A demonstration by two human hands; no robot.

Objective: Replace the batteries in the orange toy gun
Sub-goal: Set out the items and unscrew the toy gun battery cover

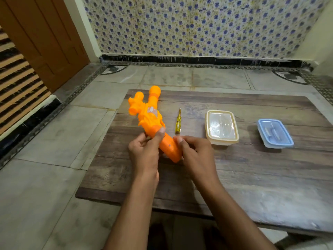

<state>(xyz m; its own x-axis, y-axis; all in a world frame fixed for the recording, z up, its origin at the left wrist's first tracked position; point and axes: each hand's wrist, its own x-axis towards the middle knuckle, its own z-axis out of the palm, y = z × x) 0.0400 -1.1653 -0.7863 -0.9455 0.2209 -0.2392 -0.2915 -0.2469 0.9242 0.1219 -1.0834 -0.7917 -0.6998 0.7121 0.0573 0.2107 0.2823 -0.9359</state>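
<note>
While both hands steady it above a low wooden surface (234,177), the orange toy gun (153,123) sits at the left of the scene, its long axis running from about 11 o'clock at the muzzle end down to 5 o'clock at the grip. Twin barrel ends point away from the person toward the tiled wall; the grip points back toward the body, its butt just above or touching the wood, which of the two cannot be told.

Left hand (144,150) curls around the body of the gun where it meets the grip, thumb pressed on top. Right hand (194,152) closes on the lower end of the grip, fingertips pinching its edge beside a small dark screw head (169,145).

Moulded in hollow plastic, the toy looks light and stiff, with a smooth shell that could slip; the thick grip and midsection seem the surest places to hold, while the thin trigger guard and protruding barrels look likelier to crack under force.

At 1 o'clock from the hands, a yellow-handled screwdriver (178,122) lies free on the wood, tip pointing to 12 o'clock. Farther right stands a clear lidded container (222,127) with a cream rim, and well apart at 3 o'clock a blue lidded box (274,133) holding what may be batteries, though its contents are too blurred to confirm.
</note>
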